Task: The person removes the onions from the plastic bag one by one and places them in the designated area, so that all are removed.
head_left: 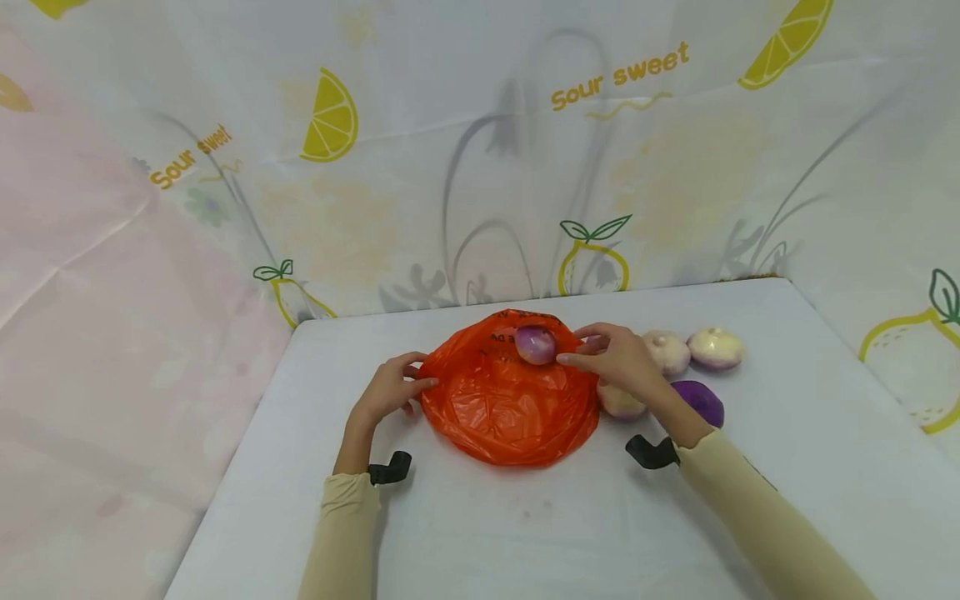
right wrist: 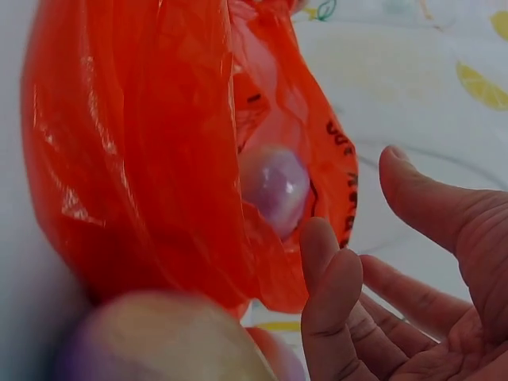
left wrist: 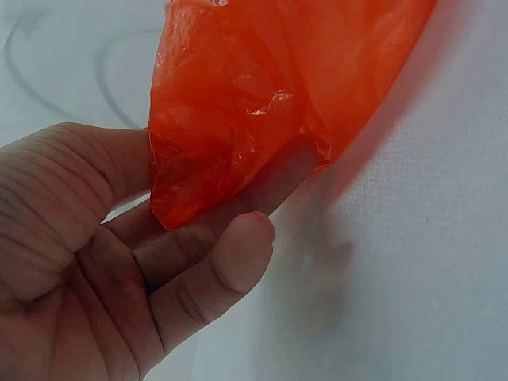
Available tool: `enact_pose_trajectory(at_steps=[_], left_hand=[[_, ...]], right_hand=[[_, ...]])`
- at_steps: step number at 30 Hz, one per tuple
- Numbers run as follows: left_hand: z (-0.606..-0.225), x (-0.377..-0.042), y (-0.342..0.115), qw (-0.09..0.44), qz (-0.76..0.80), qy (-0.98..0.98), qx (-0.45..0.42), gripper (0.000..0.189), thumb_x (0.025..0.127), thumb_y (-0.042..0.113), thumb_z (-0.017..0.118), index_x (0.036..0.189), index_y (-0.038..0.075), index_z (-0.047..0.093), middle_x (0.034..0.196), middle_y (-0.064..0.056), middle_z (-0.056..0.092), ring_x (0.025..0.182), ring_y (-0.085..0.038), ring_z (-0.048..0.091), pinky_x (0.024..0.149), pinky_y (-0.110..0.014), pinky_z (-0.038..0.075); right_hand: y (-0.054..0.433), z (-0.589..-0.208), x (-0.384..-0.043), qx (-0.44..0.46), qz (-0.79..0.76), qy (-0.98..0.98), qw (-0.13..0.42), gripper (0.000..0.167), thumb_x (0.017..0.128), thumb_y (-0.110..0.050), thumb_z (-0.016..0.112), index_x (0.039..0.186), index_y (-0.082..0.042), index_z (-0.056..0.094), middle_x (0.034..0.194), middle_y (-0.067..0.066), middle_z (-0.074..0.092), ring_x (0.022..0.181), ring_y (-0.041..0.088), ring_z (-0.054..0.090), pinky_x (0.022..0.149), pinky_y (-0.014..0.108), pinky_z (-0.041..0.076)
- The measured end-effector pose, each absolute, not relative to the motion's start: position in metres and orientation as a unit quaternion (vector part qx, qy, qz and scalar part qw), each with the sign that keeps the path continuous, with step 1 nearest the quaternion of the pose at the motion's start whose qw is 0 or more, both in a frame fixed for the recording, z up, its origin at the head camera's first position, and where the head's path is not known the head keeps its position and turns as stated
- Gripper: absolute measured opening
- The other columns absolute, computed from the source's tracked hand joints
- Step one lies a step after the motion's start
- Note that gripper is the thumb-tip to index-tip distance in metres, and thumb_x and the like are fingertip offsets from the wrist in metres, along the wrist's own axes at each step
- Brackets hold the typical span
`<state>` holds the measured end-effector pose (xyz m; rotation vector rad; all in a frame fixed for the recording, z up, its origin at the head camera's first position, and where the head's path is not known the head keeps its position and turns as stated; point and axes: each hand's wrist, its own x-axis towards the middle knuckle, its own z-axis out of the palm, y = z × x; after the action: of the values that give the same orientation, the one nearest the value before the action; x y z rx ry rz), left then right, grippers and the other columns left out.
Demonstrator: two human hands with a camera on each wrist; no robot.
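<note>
An orange-red plastic bag (head_left: 510, 417) lies with its mouth spread wide, and a purple-and-white turnip (head_left: 536, 345) is inside near its far side. At the bag's left rim, my left hand (head_left: 388, 387) holds the plastic between thumb and fingers, with the fold (left wrist: 198, 175) clear in the left wrist view. My right hand (head_left: 617, 358) is at the right rim, close to the turnip. Its fingers (right wrist: 333, 309) are spread apart and grip nothing in the right wrist view. There the turnip (right wrist: 276, 190) sits in the bag's opening, apart from the fingertips.
Right of the bag are more turnips: one pale (head_left: 666, 353), another at the far right (head_left: 716, 348), and one against the bag (head_left: 621, 402). A deep purple round piece (head_left: 699, 403) lies partly behind my right wrist. Printed cloth (head_left: 465, 167) hangs behind the white table (head_left: 510, 533).
</note>
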<state>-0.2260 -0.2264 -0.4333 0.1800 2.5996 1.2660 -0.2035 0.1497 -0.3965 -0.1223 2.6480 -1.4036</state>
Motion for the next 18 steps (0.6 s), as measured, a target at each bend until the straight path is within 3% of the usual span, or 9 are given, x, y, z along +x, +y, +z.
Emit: enact_pose_trajectory(at_steps=[11,18], left_hand=[[-0.434,-0.226,-0.227,0.121,0.429,0.893,0.069,0.044,0.093,0.016,0.07,0.134,0.007,0.056,0.113,-0.022,0.064,0.064,-0.023,0.066,0.053,-0.035,0.058],[-0.436,-0.227,-0.226,0.121,0.428,0.893,0.067,0.044,0.092,0.016,0.071,0.133,0.008,0.057,0.114,-0.022,0.063,0.063,-0.023,0.066,0.053,-0.035,0.058]], right_hand=[[0.129,-0.402,-0.209,-0.007,-0.509,0.855,0.098,0.068,0.077,-0.047,0.082,0.129,-0.009,0.06,0.113,0.014,0.066,0.091,0.029,0.062,0.071,0.032,0.058],[0.116,-0.404,-0.213,0.022,-0.565,0.816,0.119,0.063,0.077,-0.045,0.084,0.126,-0.012,0.062,0.112,0.013,0.064,0.097,0.029,0.06,0.079,0.036,0.058]])
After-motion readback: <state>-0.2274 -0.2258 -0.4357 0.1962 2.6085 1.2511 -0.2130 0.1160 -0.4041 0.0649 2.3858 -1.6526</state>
